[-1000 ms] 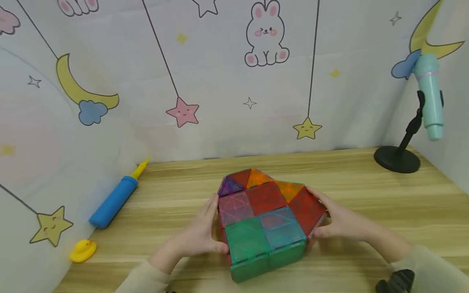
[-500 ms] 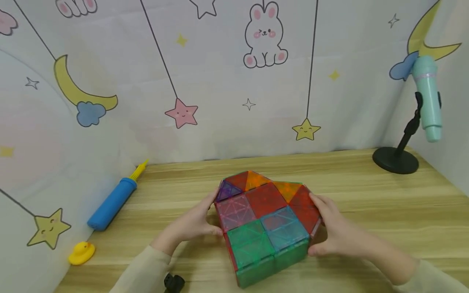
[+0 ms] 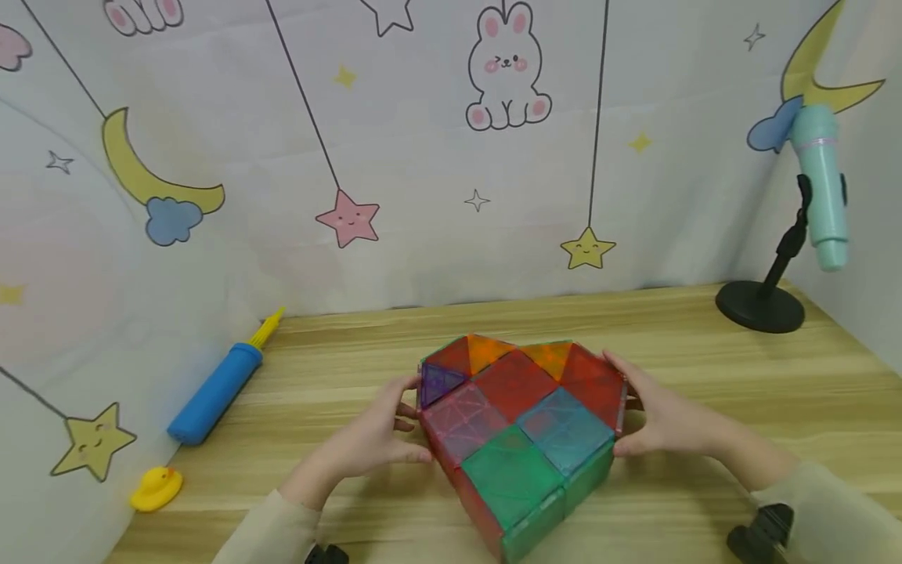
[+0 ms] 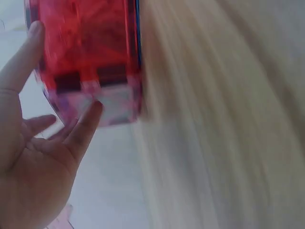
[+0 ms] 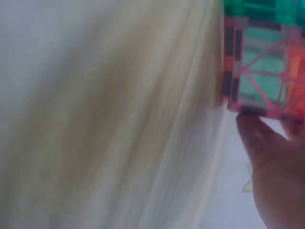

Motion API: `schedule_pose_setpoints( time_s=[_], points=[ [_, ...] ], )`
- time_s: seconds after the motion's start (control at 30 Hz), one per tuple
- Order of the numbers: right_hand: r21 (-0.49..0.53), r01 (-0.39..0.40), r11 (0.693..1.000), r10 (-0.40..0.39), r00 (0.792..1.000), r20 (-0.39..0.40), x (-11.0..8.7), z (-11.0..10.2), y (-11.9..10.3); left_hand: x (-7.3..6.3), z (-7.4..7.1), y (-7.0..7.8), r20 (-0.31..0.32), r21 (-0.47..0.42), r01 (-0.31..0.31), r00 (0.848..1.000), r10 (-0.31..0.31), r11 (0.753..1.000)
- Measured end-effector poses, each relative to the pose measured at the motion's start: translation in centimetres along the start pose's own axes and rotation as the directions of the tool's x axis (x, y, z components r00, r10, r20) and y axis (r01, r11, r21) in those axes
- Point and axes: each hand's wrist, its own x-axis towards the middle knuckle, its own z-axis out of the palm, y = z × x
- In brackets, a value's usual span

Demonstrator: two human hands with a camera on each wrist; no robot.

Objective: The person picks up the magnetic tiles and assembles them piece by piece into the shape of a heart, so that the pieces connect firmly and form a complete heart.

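In the head view a heart-shaped block of see-through magnetic tiles (image 3: 514, 384) lies on the wooden table, red, orange, purple, pink, green and blue on top. Its green point faces the near edge. My left hand (image 3: 377, 435) is at its left side, fingers by the purple tile and thumb near the red side wall. The left wrist view shows the fingers of my left hand (image 4: 43, 162) spread against the red and pink wall. My right hand (image 3: 665, 415) holds the right lobe between fingers and thumb. In the right wrist view, my right hand (image 5: 279, 162) touches a pink-framed tile's edge.
A blue pump (image 3: 218, 392) with a yellow nozzle lies at the left, near a yellow rubber duck (image 3: 156, 489). At the back right, a mint microphone (image 3: 820, 188) sits on a black stand (image 3: 761, 305). A printed cloth (image 3: 423, 157) hangs behind the table.
The tile heart has turned, its green point swinging rightward and nearer. Both hands have shifted along its sides; my right hand moved back and slightly right over the last half second.
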Motion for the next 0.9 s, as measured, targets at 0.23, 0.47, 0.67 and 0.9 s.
schedule_pose_setpoints(
  time_s=[0.23, 0.47, 0.67, 0.9],
  points=[
    [-0.095, 0.031, 0.995, -0.035, 0.999, -0.037, -0.4, 0.5, -0.7, 1.5, -1.6, -1.4, -0.044, 0.105, 0.079, 0.996, -0.074, 0.991],
    [-0.182, -0.005, 0.983, -0.008, 0.998, -0.07, -0.3, 1.5, -1.7, 2.1, -2.0, -2.1, 0.029, 0.068, 0.084, 0.996, -0.086, 0.994],
    [-0.114, 0.058, 0.992, -0.064, 0.997, -0.051, 0.1, 0.8, -1.1, 1.9, -0.9, -1.4, -0.015, 0.03, 0.072, 0.997, -0.072, 0.997],
    [-0.123, 0.108, 0.987, -0.113, 0.993, -0.033, 0.4, -0.8, -0.1, 2.0, 0.4, -0.9, -0.048, 0.059, 0.06, 0.997, -0.058, 0.996]
  ],
)
